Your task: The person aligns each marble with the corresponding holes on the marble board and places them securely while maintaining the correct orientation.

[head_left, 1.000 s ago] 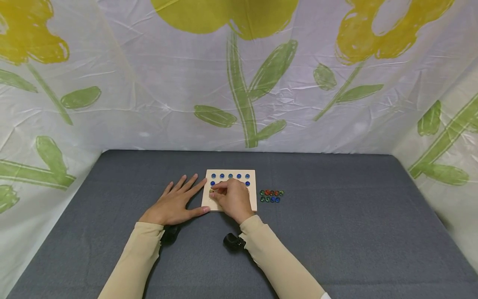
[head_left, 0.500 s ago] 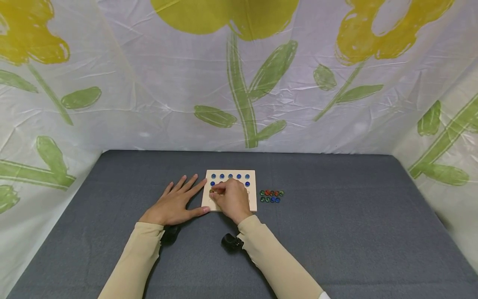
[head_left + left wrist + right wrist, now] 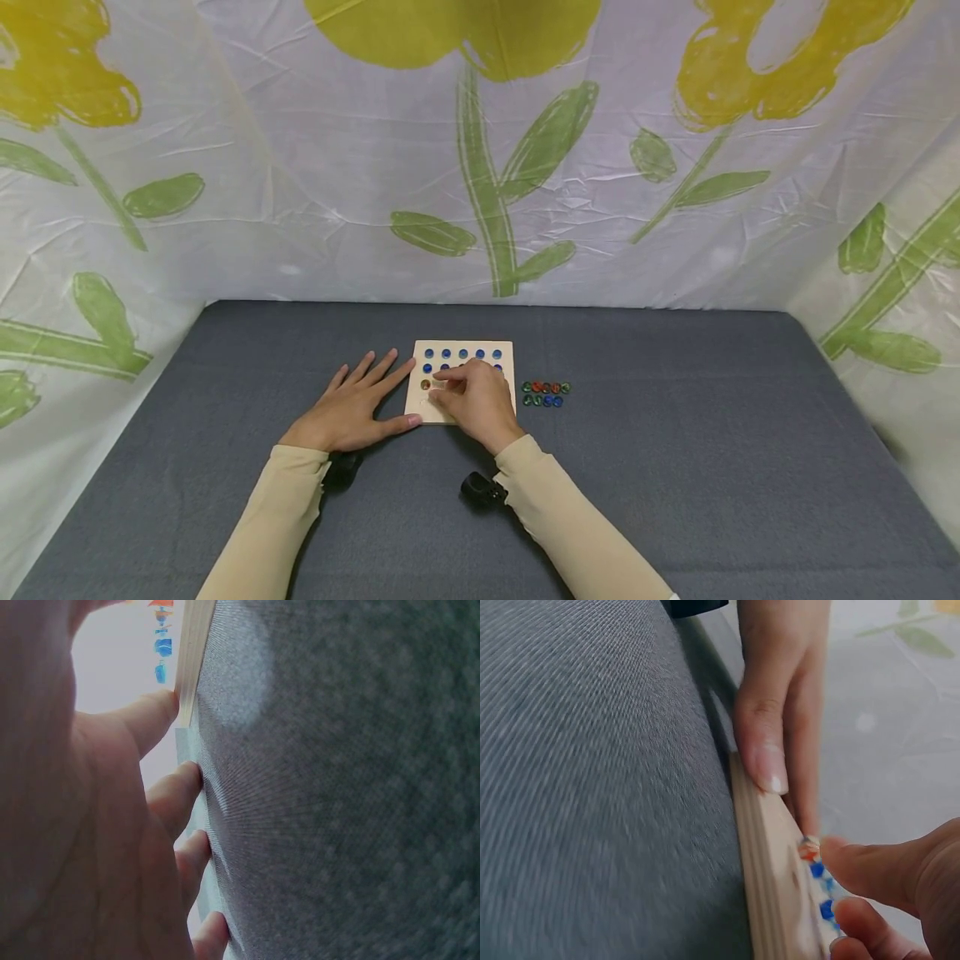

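A pale wooden board (image 3: 432, 415) with shallow round hollows lies on the table. Blue marbles (image 3: 446, 354) fill its two far rows, partly behind my right hand. One orange-red marble (image 3: 425, 385) sits in the leftmost hollow of the third row. My left hand (image 3: 348, 414) lies spread flat, thumb and forefinger touching the board's left edge. Over the board's middle hovers my right hand (image 3: 480, 402), its thumb and forefinger apart just right of the orange-red marble. In the right wrist view no marble shows between those fingers.
Right of the board, loose marbles (image 3: 537, 387) in green, red and blue lie in two short rows on the grey cloth (image 3: 675, 450). A white curtain (image 3: 322, 250) with printed flowers hangs behind and at the sides.
My right hand has let go of the orange-red marble, which now shows uncovered in its hollow. The hand has shifted slightly to the right; the left hand has stayed put.
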